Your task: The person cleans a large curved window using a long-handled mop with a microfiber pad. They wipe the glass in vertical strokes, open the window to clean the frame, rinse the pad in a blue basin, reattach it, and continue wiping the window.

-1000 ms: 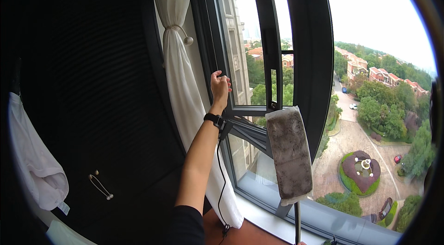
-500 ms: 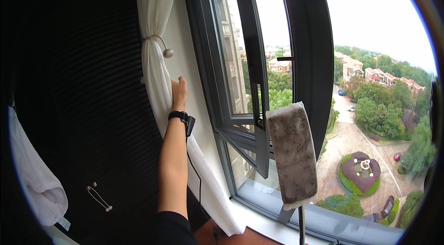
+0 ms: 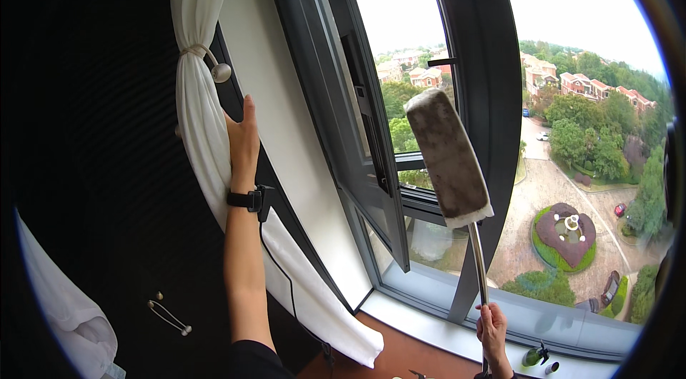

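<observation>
My left hand (image 3: 245, 146) reaches out to the white curtain (image 3: 202, 114), which is gathered by a tieback with a round bead. Its thumb points up and most fingers are hidden behind the cloth, with what looks like a fingertip at the far side. A black wristband (image 3: 247, 199) with a cable sits on that wrist. My right hand (image 3: 492, 329) at the lower right is closed round the metal pole of a flat mop (image 3: 450, 157). The mop's oblong pad is raised before the window, its dirty grey-brown face toward me and its edges white.
A tilted dark window sash (image 3: 357, 121) stands open left of the mop pad. A green spray bottle (image 3: 534, 356) and a small dark container (image 3: 552, 367) are on the white sill (image 3: 421, 322). A bead tieback (image 3: 170, 318) and more white cloth (image 3: 68, 300) lie at lower left.
The mop pad has risen and tilted to the left, and my right hand has come into view on its pole. My left hand and the curtain are further left in the view.
</observation>
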